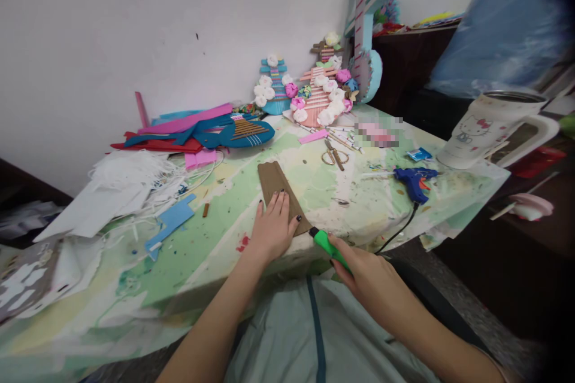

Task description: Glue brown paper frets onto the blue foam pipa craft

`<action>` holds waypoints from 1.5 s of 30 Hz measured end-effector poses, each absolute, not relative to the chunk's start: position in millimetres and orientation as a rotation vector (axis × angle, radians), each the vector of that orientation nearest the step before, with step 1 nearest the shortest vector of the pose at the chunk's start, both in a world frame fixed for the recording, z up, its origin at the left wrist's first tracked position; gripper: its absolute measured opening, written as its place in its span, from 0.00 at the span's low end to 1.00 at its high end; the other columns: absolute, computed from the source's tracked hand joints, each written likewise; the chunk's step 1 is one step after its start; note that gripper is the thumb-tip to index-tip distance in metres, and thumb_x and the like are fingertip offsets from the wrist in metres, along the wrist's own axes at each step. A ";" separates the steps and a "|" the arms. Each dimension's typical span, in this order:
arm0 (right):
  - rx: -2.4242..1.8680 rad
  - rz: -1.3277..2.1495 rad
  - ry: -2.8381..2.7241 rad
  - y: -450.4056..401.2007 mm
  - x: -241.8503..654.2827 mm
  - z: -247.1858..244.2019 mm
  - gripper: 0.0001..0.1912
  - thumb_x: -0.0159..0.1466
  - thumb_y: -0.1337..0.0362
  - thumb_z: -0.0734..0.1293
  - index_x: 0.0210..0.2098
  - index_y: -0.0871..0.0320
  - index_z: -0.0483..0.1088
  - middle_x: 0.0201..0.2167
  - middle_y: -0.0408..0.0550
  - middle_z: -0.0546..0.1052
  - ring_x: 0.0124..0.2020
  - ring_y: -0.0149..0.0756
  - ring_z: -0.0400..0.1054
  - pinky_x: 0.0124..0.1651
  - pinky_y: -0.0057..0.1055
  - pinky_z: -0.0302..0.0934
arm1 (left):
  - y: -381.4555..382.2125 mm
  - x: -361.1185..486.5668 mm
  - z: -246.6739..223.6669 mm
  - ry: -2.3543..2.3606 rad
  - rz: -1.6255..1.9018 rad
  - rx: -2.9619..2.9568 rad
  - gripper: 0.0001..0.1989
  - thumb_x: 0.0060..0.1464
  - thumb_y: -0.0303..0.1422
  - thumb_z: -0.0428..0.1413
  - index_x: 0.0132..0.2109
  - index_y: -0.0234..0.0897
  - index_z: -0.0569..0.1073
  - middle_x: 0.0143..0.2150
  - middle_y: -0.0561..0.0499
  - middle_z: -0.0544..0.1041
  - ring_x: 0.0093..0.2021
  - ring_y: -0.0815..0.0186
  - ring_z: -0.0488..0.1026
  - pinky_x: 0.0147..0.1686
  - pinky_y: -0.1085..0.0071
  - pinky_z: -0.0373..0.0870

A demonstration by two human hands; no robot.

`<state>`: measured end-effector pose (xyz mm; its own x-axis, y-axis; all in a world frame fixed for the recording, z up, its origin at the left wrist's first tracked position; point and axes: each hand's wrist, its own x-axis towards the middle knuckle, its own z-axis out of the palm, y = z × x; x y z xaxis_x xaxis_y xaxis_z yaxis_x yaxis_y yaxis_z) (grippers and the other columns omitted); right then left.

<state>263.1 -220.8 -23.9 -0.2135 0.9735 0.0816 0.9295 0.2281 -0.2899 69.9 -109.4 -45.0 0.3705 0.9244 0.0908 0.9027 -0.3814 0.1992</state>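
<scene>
A brown strip of cardboard or foam (275,178) lies near the front edge of the table. My left hand (273,224) rests on it with the fingers stretched out flat, pressing its lower part. My right hand (353,260) is wrapped round a green-handled tool (330,246), which looks like a utility knife. The tool's black tip touches the lower right corner of the brown strip; its blade is too small to make out.
Scissors (335,154) lie behind the strip. To the right are a blue glue gun (415,182) with its cord and a large white mug (487,128). Flower-decorated crafts (321,99) stand at the back. Blue cutouts (173,218) and white paper (117,185) lie left.
</scene>
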 end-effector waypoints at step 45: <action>-1.982 0.332 -2.376 -204.0 254.1 -16.1 0.21 0.68 0.63 0.56 0.59 0.56 0.57 0.32 0.52 0.78 0.32 0.44 0.75 0.29 0.30 0.57 | -111.1 70.8 -42.5 1.774 0.074 2.603 0.31 0.63 0.44 0.32 0.67 0.30 0.45 0.70 0.45 0.44 0.69 0.58 0.41 0.64 0.52 0.44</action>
<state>254.1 -204.0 -16.1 -0.1882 0.9756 -0.1130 0.9693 0.1660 -0.1816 70.8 -111.1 -42.5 0.3648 0.9300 0.0440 0.9305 -0.3659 0.0190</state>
